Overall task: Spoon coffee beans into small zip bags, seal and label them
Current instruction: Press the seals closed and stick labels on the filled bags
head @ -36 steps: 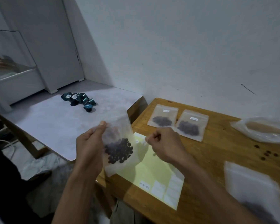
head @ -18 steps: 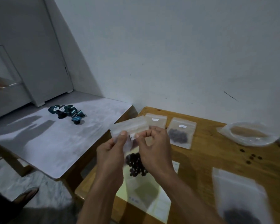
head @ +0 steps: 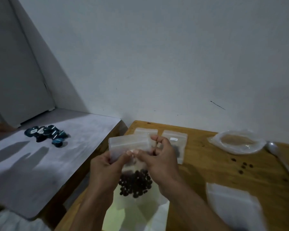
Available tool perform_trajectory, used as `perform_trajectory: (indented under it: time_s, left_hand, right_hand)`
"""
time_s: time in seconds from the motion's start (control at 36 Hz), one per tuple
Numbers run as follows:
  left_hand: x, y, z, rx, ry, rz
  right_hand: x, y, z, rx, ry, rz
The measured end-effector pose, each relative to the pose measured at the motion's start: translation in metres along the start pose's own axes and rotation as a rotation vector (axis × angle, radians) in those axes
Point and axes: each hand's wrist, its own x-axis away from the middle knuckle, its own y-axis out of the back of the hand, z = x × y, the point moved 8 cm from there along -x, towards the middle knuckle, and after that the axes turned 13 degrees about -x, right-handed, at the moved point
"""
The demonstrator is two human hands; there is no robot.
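From the head camera, the left hand (head: 105, 165) and right hand (head: 158, 157) both pinch the upper part of a small frosted plastic zip bag (head: 130, 144), held up above the wooden surface (head: 207, 170), each grip closed on the film with thumb against fingers. Dark coffee beans (head: 135, 184) sag in its bottom. The bag looks light, limp and slippery, so it is best held at the stiffer zip strip on top. Two filled, labelled bags (head: 175, 140) lie behind, a white spoon (head: 274, 149) to the right.
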Motion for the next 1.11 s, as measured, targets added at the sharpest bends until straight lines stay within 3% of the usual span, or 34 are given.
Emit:
perform_trajectory:
  time_s: [0.11,0.31,0.56,0.86,1.11]
  left_hand:
    - [-0.017,-0.012,-0.005,-0.054,-0.015,0.014]
    - [-0.068,-0.022,-0.011,-0.058,-0.001,-0.042]
    - [-0.128,-0.044,-0.005,-0.342,-0.030,0.103]
    - [-0.164,-0.074,0.011,-0.787,-0.202,0.108]
    - [-0.172,-0.079,0.023,-0.879,-0.225,0.200]
  right_hand:
    - [-0.015,0.011,0.001,-0.052,-0.021,-0.054]
    - [-0.043,0.014,-0.003,0.217,-0.087,0.018]
    - [-0.104,0.025,-0.001,0.277,-0.039,-0.199]
    - [-0.128,0.023,-0.012,0.904,-0.017,-0.220]
    - [-0.132,0.020,-0.023,1.103,0.102,-0.213]
